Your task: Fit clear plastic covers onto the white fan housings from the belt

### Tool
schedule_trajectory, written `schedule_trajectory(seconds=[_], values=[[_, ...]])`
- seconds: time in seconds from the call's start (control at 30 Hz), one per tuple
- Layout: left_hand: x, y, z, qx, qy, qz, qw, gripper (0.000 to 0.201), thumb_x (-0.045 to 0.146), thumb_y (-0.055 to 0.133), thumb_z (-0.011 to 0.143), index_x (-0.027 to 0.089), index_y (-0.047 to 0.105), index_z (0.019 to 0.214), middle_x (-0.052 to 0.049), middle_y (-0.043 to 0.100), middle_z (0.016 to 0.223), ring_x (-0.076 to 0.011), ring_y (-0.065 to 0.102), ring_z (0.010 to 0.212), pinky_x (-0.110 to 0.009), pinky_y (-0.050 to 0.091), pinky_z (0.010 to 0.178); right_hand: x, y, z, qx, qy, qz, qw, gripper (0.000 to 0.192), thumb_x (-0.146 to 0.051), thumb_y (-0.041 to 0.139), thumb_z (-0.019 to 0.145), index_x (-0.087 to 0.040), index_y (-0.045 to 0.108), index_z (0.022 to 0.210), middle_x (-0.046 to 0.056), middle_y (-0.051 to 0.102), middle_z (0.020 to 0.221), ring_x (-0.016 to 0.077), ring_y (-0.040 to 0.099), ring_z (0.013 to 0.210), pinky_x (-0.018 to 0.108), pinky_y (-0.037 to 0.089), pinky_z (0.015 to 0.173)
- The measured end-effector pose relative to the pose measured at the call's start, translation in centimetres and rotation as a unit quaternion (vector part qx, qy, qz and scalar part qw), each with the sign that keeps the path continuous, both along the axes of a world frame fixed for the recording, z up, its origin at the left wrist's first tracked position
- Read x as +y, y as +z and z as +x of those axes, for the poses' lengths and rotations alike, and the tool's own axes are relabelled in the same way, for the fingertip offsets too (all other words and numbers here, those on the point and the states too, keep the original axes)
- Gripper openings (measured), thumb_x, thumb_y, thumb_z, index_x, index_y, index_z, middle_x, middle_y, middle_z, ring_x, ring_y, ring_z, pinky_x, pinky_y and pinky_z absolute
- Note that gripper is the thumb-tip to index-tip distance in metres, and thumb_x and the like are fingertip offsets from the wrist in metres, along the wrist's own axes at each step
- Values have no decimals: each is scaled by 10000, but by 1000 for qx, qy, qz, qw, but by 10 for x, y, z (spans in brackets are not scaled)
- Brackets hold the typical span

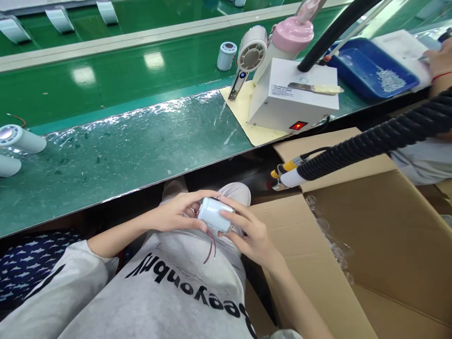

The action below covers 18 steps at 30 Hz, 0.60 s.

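A small white cylindrical housing (pixel 213 214) with thin red wires (pixel 211 247) hanging from it rests over my lap, below the bench edge. My left hand (pixel 178 212) grips its left end and my right hand (pixel 247 231) wraps its right side, fingers across the front. Both hands are closed on the part. The wires dangle down over my grey printed sweatshirt.
A green bench (pixel 116 150) under shiny film runs ahead, with two white cylinders (pixel 19 139) at its left edge. A white box with a red switch (pixel 293 96), a handheld fan (pixel 249 56), a blue tray (pixel 367 68) and another person's hand (pixel 439 59) lie right. An open cardboard box (pixel 370 235) and black hose (pixel 374 139) stand beside me.
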State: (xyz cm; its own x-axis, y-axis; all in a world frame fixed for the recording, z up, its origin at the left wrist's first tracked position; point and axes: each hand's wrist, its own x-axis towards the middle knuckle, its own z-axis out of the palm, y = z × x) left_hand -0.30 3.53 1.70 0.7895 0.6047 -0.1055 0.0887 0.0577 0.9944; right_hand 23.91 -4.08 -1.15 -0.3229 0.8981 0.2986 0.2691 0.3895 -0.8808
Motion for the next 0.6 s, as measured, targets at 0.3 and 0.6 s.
schedule_trajectory(seconds=[0.3, 0.6], values=[[-1, -8, 0, -27, -30, -120, 992, 811, 238, 799, 828, 301, 440, 1553, -132, 645, 1400, -244, 693, 1152, -418, 564, 1004, -7, -3, 5, 124, -31, -177, 976, 468, -444, 863, 814, -358, 743, 1258, 76, 681, 1387, 304, 672, 1247, 396, 649, 902], [-7, -27, 0, 27, 4, -200, 979, 646, 439, 736, 855, 237, 580, 1448, -89, 744, 1162, -198, 699, 885, -296, 569, 746, -11, -9, -6, 70, -28, -245, 966, 610, -658, 694, 880, -278, 678, 1357, 65, 775, 1112, 235, 742, 861, 341, 618, 772]])
